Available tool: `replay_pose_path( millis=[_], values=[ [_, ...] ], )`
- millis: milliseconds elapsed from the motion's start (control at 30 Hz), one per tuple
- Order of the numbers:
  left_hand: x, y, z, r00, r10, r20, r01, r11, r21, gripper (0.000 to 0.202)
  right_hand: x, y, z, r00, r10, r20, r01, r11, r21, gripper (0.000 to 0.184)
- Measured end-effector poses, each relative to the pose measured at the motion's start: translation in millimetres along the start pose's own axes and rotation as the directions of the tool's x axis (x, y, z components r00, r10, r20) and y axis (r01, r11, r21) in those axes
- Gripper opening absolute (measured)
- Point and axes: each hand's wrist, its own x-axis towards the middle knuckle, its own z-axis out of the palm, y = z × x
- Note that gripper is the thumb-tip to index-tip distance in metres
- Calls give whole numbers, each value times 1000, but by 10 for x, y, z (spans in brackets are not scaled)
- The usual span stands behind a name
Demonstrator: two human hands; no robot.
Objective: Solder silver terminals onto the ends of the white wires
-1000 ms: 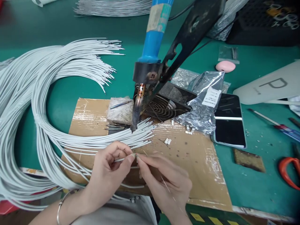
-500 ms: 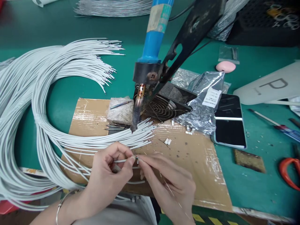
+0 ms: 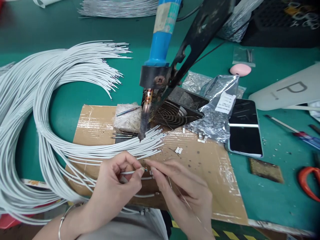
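Note:
My left hand [image 3: 121, 186] pinches a white cable [image 3: 128, 172] between thumb and forefinger, close to its stripped end. Small coloured conductors [image 3: 146, 169] poke out just past the fingertips. Beside it, my right hand [image 3: 183, 193] has its thumb and forefinger tips slightly apart, a short gap from the cable end. A thin silvery wire [image 3: 186, 201], resembling solder, runs through that hand and trails over the palm. Above both hands, a blue-handled soldering iron [image 3: 160, 46] points down in its black stand [image 3: 200, 36], its dark tip over the cable ends.
Bundles of white cables [image 3: 45, 100] curve along the left. Small white connectors [image 3: 178, 150] lie on the cardboard [image 3: 212, 180]. Behind are a bag of parts [image 3: 220, 110] and a phone [image 3: 245, 128]. At right are a screwdriver [image 3: 285, 125], brown sponge [image 3: 266, 170] and red-handled tool [image 3: 306, 183].
My right hand has drawn back a little to the right, its fingertips leaving the cable end. The left hand keeps its hold in nearly the same place.

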Motion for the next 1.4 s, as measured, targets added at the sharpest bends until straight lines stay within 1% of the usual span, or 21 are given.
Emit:
replay_pose_path(
  millis=[67, 133, 200, 300, 433, 567, 700, 833, 900, 967, 1100, 1167, 1300, 1400],
  values=[
    [0, -2, 3, 1000, -5, -12, 5, 1000, -3, 12, 16, -9, 7, 998, -40, 38, 40, 999, 5, 35],
    [-4, 1, 3, 1000, -10, -15, 10, 1000, 7, 12, 17, -3, 11, 999, -27, 35, 26, 1000, 15, 34],
    [-6, 10, -4, 1000, -12, -17, 13, 1000, 17, 12, 2, 18, 16, 999, 41, -21, -41, 999, 29, 30],
    [-1, 20, -21, 999, -10, -31, 10, 1000, -1, 13, -40, 53, 33, 983, 158, -95, -149, 985, 92, 24],
    [10, 19, -32, 999, -16, -35, 16, 1000, -10, 15, -76, 56, 87, 970, 230, -77, -209, 954, 215, 26],
    [6, 10, -30, 998, -32, -52, 33, 999, 13, 16, -75, 9, 139, 950, 302, -80, -266, 917, 297, 25],
    [-6, 28, -27, 996, -49, -76, 53, 997, 50, 16, -67, -26, 153, 945, 318, -79, -278, 905, 321, 22],
    [-14, 97, -9, 993, -84, -87, 89, 995, 51, 16, -63, -33, 149, 944, 320, -78, -279, 903, 327, 20],
    [-15, 121, 2, 989, -106, -99, 111, 993, 49, 17, -63, -29, 146, 948, 306, -84, -264, 908, 326, 22],
    [-11, 118, 5, 989, -108, -103, 113, 993, 44, 17, -65, -22, 141, 960, 263, -95, -227, 930, 289, 26],
    [5, 46, -10, 995, -52, -88, 57, 997, 55, 16, -83, -1, 137, 993, 50, -108, -36, 991, 131, 40],
    [8, 16, -17, 997, -33, -76, 38, 998, 53, 14, -101, 14, 144, 993, -42, -112, 51, 996, 79, 47],
    [1, 14, -6, 997, -24, -77, 26, 999, 29, 13, -142, 44, 172, 978, -149, -145, 149, 989, -9, 55],
    [2, 37, 9, 996, -32, -78, 34, 999, 28, 13, -151, 48, 183, 970, -177, -166, 174, 984, -36, 54]
  ],
)
